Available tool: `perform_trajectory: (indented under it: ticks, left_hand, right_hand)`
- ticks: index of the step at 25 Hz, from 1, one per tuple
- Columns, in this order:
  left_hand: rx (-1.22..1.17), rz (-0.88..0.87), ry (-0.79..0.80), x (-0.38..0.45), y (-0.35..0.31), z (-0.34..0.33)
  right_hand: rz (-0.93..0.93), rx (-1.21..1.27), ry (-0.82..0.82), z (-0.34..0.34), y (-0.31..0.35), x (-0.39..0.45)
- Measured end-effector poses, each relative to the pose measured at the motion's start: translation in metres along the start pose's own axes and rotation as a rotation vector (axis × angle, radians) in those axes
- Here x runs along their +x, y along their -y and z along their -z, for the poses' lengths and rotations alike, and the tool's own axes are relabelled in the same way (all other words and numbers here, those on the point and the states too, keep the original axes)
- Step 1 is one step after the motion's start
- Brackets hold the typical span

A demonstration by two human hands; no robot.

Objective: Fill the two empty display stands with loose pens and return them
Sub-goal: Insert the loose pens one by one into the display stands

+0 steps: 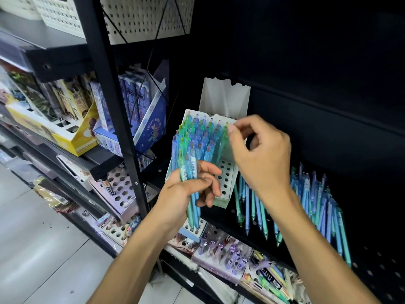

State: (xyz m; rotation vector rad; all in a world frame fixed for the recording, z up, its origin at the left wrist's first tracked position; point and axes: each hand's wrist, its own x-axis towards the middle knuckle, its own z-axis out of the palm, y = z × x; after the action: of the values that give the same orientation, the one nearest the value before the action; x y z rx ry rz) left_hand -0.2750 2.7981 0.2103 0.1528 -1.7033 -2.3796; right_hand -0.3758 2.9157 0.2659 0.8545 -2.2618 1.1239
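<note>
Clearly the stand on the shelf is mostly filled, a few holes still bare, while the left hand grips a bundle of pens and the right hand pinches one pen over it, more loose pens lying beside.

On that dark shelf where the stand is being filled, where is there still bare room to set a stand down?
Bare shelf lies right of the white stand and behind the loose pens. The pen pile crowds the front right. Left of the black post, boxed displays pack the shelves; below, trays fill the lower tier.
</note>
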Motion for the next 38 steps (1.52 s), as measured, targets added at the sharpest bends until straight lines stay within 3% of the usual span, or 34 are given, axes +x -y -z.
perform_trajectory:
  ticks: [2,4,5,7,9,11,13,17,25,29,38]
  left_hand:
    - [-0.02,0.029,0.013,0.001,0.001,-0.004]
    - [-0.038,0.063,0.008,0.002,0.004,-0.009]
    - [-0.043,0.061,0.027,0.002,0.005,-0.011]
    - [-0.017,0.023,0.064,0.001,0.006,-0.009]
    - [0.013,-0.039,0.021,0.001,0.005,-0.001]
    - [0.006,-0.126,-0.109,0.002,0.004,0.007]
    - [-0.019,-0.181,-0.22,0.003,0.003,0.011]
    - [-0.067,-0.2,-0.294,0.005,0.001,0.007]
    - [-0.074,-0.134,-0.238,0.004,0.002,0.006]
    - [-0.046,-0.083,-0.191,0.004,0.005,-0.002]
    - [-0.054,-0.073,-0.22,0.005,0.004,0.001]
  right_hand:
    - [0.018,0.244,0.148,0.002,0.011,-0.013]
    - [-0.147,0.422,0.378,0.0,0.016,-0.022]
    - [-0.23,0.508,0.404,0.001,0.017,-0.022]
    - [-0.324,0.661,0.273,0.01,0.015,-0.014]
    - [-0.366,0.753,0.003,0.024,0.007,-0.003]
    - [-0.332,0.702,-0.216,0.035,-0.005,0.006]
    - [-0.312,0.616,-0.254,0.032,-0.015,0.005]
    - [-0.336,0.448,-0.103,0.004,-0.026,-0.013]
    - [-0.207,0.119,0.135,-0.015,-0.027,-0.01]
    - [-0.195,0.158,0.143,-0.003,-0.02,0.008]
    - [-0.076,-0.013,0.232,-0.017,-0.016,-0.009]
